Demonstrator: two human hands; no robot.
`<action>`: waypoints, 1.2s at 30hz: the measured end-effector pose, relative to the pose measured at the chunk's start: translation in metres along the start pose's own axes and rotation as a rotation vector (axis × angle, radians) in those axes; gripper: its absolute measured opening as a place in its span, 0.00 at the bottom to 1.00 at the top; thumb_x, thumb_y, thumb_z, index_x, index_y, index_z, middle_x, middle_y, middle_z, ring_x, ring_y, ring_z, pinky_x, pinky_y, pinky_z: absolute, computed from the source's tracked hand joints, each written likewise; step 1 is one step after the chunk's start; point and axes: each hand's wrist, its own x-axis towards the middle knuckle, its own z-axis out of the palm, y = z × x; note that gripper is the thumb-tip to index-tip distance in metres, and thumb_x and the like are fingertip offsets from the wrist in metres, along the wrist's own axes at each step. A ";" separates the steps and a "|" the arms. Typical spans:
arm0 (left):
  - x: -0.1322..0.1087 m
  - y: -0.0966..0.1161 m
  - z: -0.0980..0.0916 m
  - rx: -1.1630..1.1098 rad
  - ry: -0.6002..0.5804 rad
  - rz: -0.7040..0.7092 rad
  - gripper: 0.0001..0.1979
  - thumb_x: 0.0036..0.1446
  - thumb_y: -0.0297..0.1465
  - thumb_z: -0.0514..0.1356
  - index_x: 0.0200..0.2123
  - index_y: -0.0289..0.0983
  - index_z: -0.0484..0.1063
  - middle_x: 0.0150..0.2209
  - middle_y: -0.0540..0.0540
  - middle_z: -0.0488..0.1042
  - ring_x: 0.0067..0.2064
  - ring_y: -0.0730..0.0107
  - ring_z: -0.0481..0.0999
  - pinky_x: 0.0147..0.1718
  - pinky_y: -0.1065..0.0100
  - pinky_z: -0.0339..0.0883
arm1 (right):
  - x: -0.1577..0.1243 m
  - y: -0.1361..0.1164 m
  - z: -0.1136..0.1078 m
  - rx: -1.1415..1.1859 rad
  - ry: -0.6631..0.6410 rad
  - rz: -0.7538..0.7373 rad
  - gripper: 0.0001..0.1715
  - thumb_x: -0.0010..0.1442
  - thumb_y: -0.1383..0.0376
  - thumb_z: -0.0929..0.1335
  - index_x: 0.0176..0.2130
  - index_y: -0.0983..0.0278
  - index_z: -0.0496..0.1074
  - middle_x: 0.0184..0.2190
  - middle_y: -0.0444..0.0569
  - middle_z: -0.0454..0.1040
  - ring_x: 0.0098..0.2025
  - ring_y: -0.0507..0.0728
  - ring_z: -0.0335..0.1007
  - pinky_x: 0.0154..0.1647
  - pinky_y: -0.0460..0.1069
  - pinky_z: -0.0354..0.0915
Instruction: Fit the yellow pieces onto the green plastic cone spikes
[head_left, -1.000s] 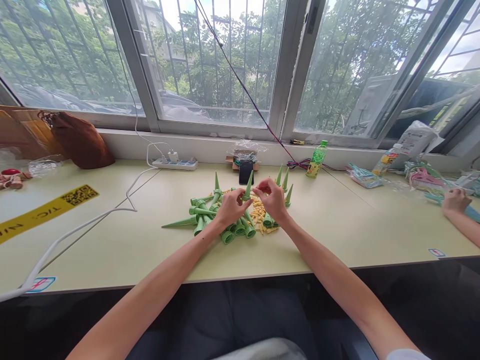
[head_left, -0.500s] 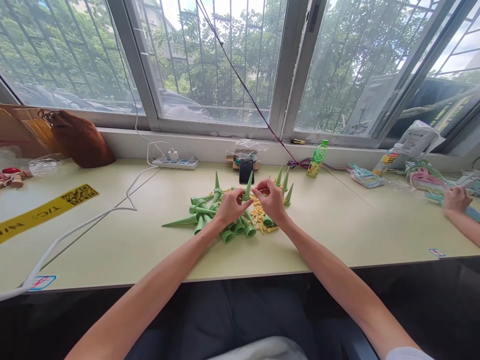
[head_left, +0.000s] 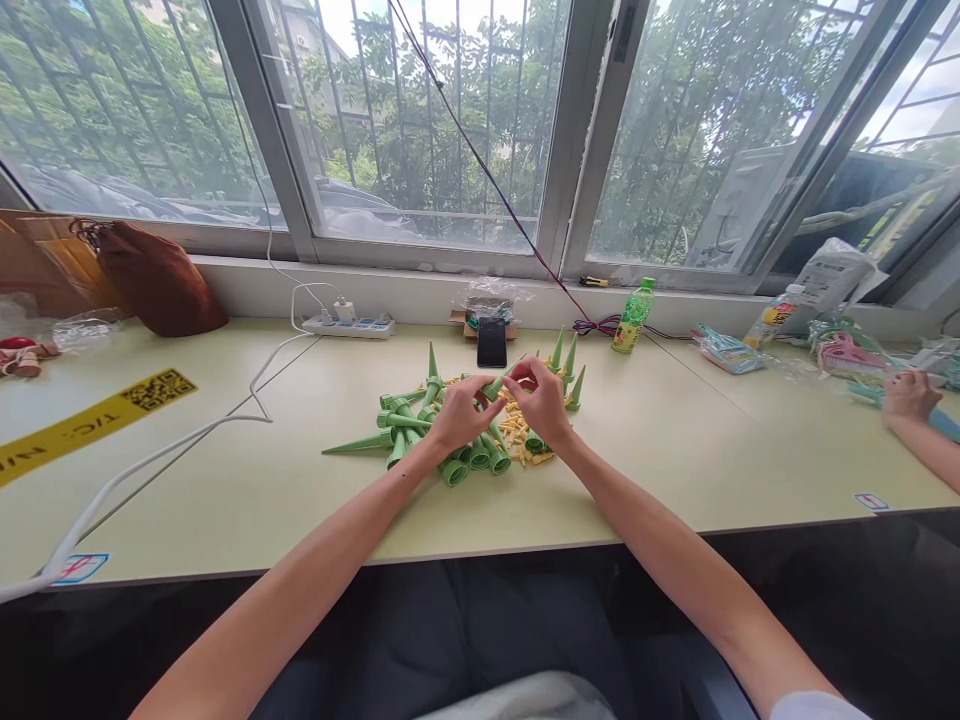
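My left hand [head_left: 461, 412] is closed around a green plastic watering spike [head_left: 492, 390], which lies tilted between my two hands. The fingers of my right hand [head_left: 541, 402] are pinched together against the spike; whatever small thing they hold is hidden. Under and left of my left hand is a pile of green spikes [head_left: 405, 420], several with threaded round openings facing me. Small yellow plastic pieces [head_left: 517, 430] lie heaped below my right hand. Behind that hand, several green spikes [head_left: 570, 358] stand with their points up.
A phone [head_left: 492, 343] leans on a small box behind the pile. A power strip [head_left: 352, 327] and white cable sit left, a green bottle [head_left: 634, 318] right. At the far right, another person's hand [head_left: 910, 396] is beside plastic-wrapped items. The table's front edge [head_left: 510, 556] runs below my forearms.
The spike in my left hand, upright before, has tipped over so its point no longer sticks up. Both hands stay in nearly the same place.
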 end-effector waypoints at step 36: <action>0.002 0.011 -0.006 0.024 0.128 -0.015 0.17 0.53 0.40 0.62 0.41 0.34 0.75 0.35 0.45 0.77 0.25 0.73 0.73 0.28 0.71 0.69 | -0.002 -0.008 0.002 -0.062 -0.031 -0.017 0.13 0.63 0.55 0.63 0.38 0.62 0.66 0.33 0.49 0.75 0.35 0.54 0.73 0.36 0.49 0.70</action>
